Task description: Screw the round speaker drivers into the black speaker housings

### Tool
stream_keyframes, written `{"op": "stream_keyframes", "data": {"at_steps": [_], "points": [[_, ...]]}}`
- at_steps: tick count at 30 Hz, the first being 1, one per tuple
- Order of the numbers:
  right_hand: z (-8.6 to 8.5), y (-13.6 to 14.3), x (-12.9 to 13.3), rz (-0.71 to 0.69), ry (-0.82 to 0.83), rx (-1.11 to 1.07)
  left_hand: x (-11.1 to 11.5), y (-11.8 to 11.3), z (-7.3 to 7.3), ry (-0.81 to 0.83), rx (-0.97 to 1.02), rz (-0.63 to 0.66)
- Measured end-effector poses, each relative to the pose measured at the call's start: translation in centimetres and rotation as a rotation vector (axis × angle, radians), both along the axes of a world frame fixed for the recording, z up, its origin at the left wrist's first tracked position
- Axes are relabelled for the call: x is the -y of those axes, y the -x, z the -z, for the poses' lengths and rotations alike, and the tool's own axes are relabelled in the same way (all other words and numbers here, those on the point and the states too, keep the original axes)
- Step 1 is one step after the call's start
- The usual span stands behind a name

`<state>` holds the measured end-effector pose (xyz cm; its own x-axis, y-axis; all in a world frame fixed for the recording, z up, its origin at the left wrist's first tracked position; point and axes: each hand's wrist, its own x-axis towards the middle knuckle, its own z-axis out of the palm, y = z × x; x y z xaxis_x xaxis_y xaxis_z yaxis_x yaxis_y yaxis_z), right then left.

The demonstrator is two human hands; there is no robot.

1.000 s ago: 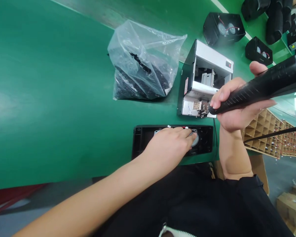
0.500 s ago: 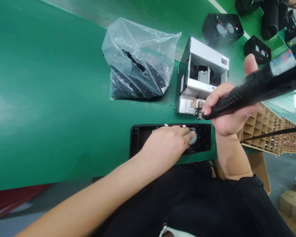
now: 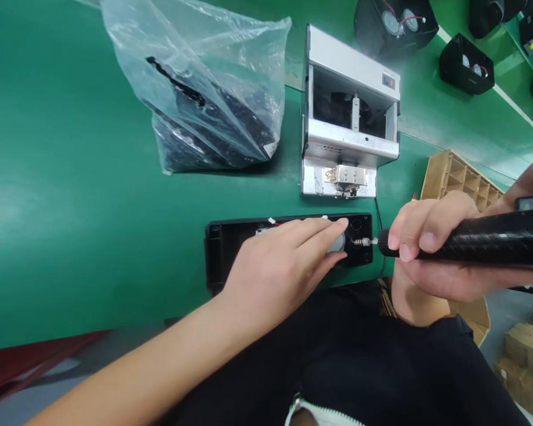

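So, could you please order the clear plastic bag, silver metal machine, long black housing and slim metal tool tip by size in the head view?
Plastic bag
Silver machine and black housing (unsure; left hand covers part)
Tool tip

By the near edge of the counter, the left hand covers part of a round speaker in a black housing; the right hand grips a black screwdriver, its bit over the housing's right end.
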<state>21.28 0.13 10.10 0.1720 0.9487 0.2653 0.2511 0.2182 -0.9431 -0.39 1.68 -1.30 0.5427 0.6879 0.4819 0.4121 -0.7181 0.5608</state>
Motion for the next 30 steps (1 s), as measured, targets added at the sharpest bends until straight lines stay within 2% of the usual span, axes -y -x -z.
{"op": "stream_keyframes", "data": {"at_steps": [2,3,9,14,16,19,21,24,28,30], "points": [[-0.3,-0.2,0.5,-0.001,-0.169,-0.115,0.1,-0.5,-0.4,0.000,0.068,0.038],[-0.4,-0.5,0.7,-0.026,-0.202,-0.142,0.0,-0.8,-0.5,0.003,0.096,0.073],[-1.1,-2.6,1.8,-0.155,-0.073,-0.089,-0.4,-0.9,-0.9,0.112,0.184,0.185],[-1.6,-2.4,2.5,-0.238,-0.071,-0.251,-0.2,-0.4,-1.3,0.256,0.238,0.269],[-1.4,-1.5,2.5,-0.187,-0.114,-0.330,-0.1,-0.4,-1.4,0.265,0.255,0.268],[-0.9,-0.2,2.5,-0.005,-0.176,-0.417,0.0,-0.5,-1.3,0.240,0.263,0.243],[-0.5,0.2,2.5,0.037,-0.182,-0.456,0.0,-0.5,-1.3,0.233,0.256,0.223],[0.4,0.3,2.5,0.021,-0.198,-0.500,0.0,-0.5,-1.3,0.256,0.263,0.211],[0.9,0.1,2.9,0.022,-0.237,-0.516,0.0,-0.4,-1.4,0.366,0.292,0.221],[0.7,-0.1,3.1,0.001,-0.145,-0.431,-0.1,-0.4,-1.4,0.423,0.296,0.255]]}}
